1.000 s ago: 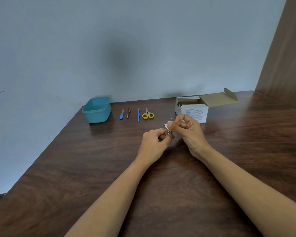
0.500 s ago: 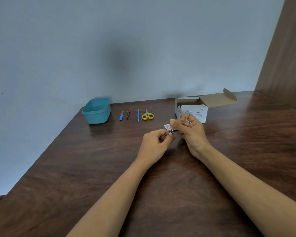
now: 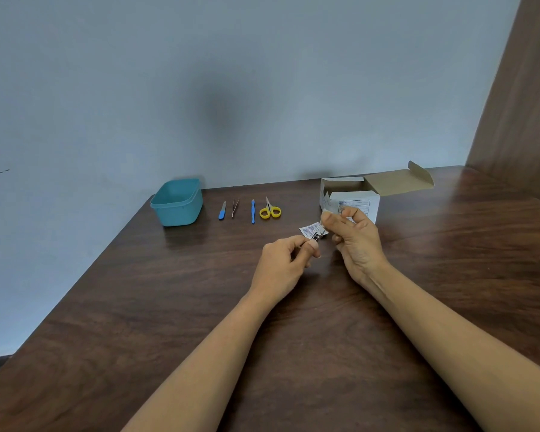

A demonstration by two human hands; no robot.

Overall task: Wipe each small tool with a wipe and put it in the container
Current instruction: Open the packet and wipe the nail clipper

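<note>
Small metal tool (image 3: 315, 236) sat pinched in the left hand (image 3: 281, 263), thumb and forefinger clamped on its near end and the shiny far end poking out just beyond the fingertips. Too small to name for sure, poss. a nail clipper.

The right hand (image 3: 356, 241) had its fingers curled, w/ thumb and forefinger nipping a pale wipe (image 3: 325, 212) just above and right of that exposed end. A printed white sachet (image 3: 310, 228) lay right behind the tool tip. Couldn't tell if it was held or resting on the table (image 3: 200, 291).

Handling, my read:
- Light, stiff and hard, so it prob. wouldn't bend under a firm pinch.
- Smooth metal plus a damp wipe could make it slippery, and it could twist or squirt out of a two-finger hold.
- Any hinged part might flap, so best to hold it across the flat sides near the end, leaving the rest bare for wiping, then swap ends.
- The wipe was soft and limp, needing fingers behind it to press.

The container (image 3: 176, 213) stood well off to the left of the grip and further from the person, open-topped. Between it and the hands were a blue file (image 3: 222, 210), tweezers (image 3: 235, 207), a blue-handled pick (image 3: 253, 211) and yellow scissors (image 3: 270, 211), none wiped yet by the look. An open box (image 3: 349, 204) stood just beyond the right hand.
</note>
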